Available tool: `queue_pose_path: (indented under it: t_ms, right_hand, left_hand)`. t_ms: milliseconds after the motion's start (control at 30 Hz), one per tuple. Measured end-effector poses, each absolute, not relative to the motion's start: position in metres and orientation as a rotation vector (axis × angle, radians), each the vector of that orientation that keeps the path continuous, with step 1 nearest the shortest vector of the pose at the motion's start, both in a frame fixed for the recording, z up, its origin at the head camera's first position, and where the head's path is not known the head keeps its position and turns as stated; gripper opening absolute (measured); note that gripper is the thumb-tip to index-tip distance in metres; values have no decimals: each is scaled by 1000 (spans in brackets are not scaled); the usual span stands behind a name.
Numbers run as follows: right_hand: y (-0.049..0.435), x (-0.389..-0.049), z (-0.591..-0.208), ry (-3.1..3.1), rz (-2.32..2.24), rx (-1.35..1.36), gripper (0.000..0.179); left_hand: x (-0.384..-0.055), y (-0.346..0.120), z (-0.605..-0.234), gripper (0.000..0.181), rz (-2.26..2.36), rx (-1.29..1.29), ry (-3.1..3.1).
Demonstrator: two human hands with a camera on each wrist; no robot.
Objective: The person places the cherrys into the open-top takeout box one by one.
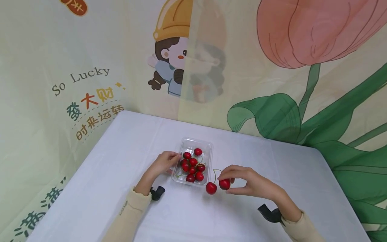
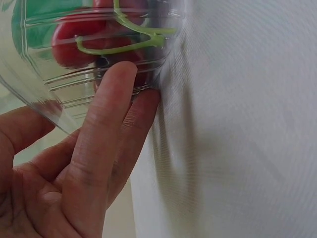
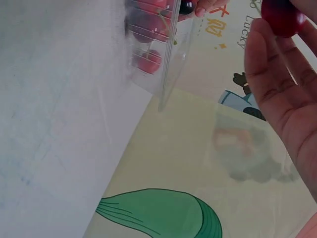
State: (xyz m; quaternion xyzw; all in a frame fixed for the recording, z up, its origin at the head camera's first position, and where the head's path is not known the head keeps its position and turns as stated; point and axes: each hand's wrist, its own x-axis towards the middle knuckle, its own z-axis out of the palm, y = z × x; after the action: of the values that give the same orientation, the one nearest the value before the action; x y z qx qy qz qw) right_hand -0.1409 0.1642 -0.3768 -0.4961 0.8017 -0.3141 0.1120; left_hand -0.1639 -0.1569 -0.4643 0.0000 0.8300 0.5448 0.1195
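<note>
A clear plastic box (image 1: 208, 158) with several red cherries (image 1: 192, 162) in it sits on the white table. At its left side, my left hand (image 1: 164, 163) holds the box by the edge. The left wrist view shows fingers (image 2: 106, 114) against the ribbed outer wall, and green stems show through the plastic. To the right of the box's near corner, my right hand (image 1: 246, 179) pinches a red cherry (image 1: 224, 184) between thumb and fingers, above the table. A second cherry (image 1: 211, 188) hangs beside it on a green stem that runs up to the fingers.
The white-covered table (image 1: 169, 218) ends at a printed cloth backdrop (image 1: 136, 50) behind and to the left. Black wrist straps or mounts (image 1: 158, 193) show at both wrists. Beige sleeves (image 1: 127, 215) cover both forearms.
</note>
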Motion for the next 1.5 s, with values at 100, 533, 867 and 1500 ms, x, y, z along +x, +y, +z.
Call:
queue_pose_path:
  t_ms: [100, 533, 867, 1500]
  right_hand:
    - [162, -145, -374, 2358, -950, -1502, 34]
    - [135, -171, -373, 2371, -1014, -1539, 41]
    - [114, -181, -389, 2307, -1033, -1501, 41]
    - [102, -193, -409, 2321, -924, -1436, 37]
  left_hand:
    - [-165, -157, -464, 38, 1592, -2, 2427]
    - [-168, -158, -459, 38, 1611, -19, 2410]
    - [-163, -157, -463, 37, 1611, -23, 2400]
    - [-160, -158, -464, 35, 1640, -51, 2389]
